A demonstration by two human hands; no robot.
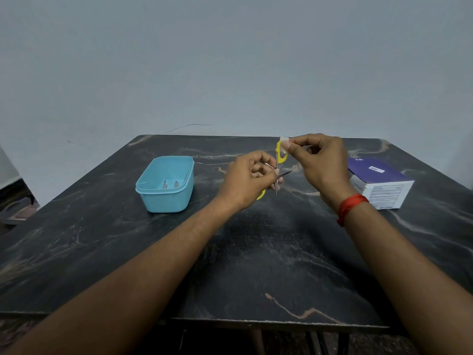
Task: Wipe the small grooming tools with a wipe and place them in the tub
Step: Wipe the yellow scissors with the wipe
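Now: right hand (320,160) grip narrow, fingertips pinching a small white wipe (284,140) against the upper yellow handle loop of the scissors (281,156). Left hand (245,180) grip curled round the scissors lower down, near the blades, which stand parted; the second yellow loop shows below that hand. Both are held above the bench (256,252), right of the tub (163,198). Two small metal tools (170,184) lie inside the tub. Further right of the tub sits a purple-and-white box (381,183). Judged step: wiping the scissors at the handle end. The next move calls for carrying them left to the tub and letting go over its opening.
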